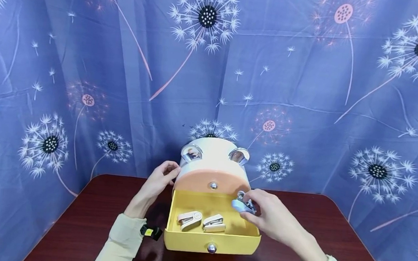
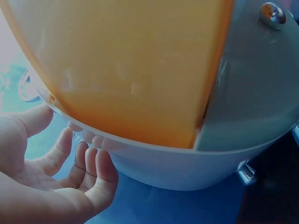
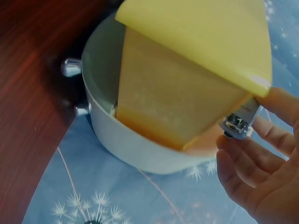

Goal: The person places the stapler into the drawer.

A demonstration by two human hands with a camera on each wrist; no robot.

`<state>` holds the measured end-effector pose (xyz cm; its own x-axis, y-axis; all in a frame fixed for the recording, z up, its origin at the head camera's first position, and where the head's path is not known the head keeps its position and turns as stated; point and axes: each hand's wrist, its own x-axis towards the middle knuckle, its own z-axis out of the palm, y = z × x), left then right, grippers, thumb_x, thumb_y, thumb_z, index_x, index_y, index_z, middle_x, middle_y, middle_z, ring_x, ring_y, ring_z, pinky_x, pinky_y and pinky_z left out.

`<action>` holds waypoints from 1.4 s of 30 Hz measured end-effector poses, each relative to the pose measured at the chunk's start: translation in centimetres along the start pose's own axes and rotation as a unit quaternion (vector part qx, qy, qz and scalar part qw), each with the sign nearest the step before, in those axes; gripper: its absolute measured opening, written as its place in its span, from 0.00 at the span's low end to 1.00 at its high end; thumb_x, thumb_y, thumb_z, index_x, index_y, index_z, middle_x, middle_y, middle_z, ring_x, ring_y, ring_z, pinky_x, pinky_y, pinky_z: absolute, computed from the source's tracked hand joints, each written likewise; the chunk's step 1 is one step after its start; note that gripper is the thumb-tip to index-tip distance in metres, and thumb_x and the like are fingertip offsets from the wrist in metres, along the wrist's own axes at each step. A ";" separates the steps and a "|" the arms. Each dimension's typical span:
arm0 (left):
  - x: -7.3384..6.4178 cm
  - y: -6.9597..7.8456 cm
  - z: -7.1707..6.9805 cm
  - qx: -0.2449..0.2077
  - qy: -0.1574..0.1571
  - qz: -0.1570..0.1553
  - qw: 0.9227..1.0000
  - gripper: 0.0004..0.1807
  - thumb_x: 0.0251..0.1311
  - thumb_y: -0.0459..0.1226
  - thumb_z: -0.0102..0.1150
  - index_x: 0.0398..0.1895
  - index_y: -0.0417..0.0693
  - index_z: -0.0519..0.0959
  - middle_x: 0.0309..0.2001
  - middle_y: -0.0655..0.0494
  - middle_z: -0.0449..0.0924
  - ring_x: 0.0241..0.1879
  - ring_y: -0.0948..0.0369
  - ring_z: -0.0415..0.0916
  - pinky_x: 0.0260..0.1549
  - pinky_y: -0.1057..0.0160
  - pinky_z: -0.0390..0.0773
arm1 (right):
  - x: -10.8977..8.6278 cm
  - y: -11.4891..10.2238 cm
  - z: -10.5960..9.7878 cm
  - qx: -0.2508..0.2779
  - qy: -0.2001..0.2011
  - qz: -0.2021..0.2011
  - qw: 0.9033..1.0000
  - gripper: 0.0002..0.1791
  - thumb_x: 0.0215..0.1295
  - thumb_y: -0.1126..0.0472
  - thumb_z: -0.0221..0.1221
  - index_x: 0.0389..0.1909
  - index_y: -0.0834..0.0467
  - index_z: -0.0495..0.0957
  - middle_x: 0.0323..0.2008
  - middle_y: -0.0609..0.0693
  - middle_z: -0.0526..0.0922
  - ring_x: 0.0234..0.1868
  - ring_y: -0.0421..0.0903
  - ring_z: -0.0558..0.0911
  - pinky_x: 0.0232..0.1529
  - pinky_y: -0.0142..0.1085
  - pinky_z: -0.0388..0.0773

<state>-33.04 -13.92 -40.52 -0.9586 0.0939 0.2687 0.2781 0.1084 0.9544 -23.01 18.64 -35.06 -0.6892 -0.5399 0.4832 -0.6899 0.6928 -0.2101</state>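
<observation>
Status: the yellow drawer stands pulled out toward 6 o'clock, and two small staplers already lie side by side on its floor. A third item is not yet in: the right hand pinches a small blue-and-metal stapler above the drawer's rim at 2 o'clock, grip narrow around it. By this judgement, what is left is setting it down and shutting the drawer.

The drawer is smooth, matte yellow plastic with a curved front and a round chrome knob. The desk is dark red-brown wood grain, slightly glossy.

Behind the drawer, the round white organizer carries a closed peach drawer with its own chrome knob and two ear-shaped mirrors on top. The left hand rests against its side at 9 o'clock, grip wide, fingers relaxed.

At 12 o'clock hangs a blue dandelion-print curtain, soft and creased.
</observation>
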 end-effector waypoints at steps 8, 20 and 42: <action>0.0 0.2 0.1 0.001 -0.004 -0.004 1.000 0.18 0.55 0.46 0.56 0.42 0.42 0.71 0.37 0.48 0.70 0.35 0.56 0.67 0.32 0.52 0.72 | 1.4 -0.6 2.0 -0.023 -0.052 -0.051 0.997 0.13 0.46 0.56 0.66 0.31 0.49 0.71 0.29 0.38 0.71 0.26 0.37 0.69 0.27 0.29 0.68; 0.0 0.1 0.1 0.003 -0.003 0.002 1.000 0.17 0.55 0.45 0.56 0.41 0.43 0.71 0.36 0.48 0.70 0.34 0.56 0.67 0.30 0.54 0.73 | 2.9 -0.9 4.7 -0.113 -0.115 -0.036 0.986 0.11 0.48 0.63 0.62 0.24 0.53 0.67 0.21 0.41 0.62 0.21 0.38 0.65 0.19 0.30 0.64; 0.1 0.0 -0.1 0.004 -0.001 -0.002 1.000 0.19 0.54 0.47 0.56 0.42 0.44 0.71 0.38 0.49 0.70 0.35 0.57 0.68 0.30 0.55 0.73 | 3.7 -0.8 6.6 -0.217 -0.138 -0.017 0.966 0.11 0.41 0.67 0.60 0.27 0.55 0.71 0.24 0.49 0.72 0.25 0.48 0.76 0.24 0.39 0.73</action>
<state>-33.14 -14.01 -40.51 -0.9596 0.0955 0.2645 0.2748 0.1176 0.9543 -26.43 12.90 -38.76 -0.7417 -0.6318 0.2251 -0.5972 0.7749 0.2071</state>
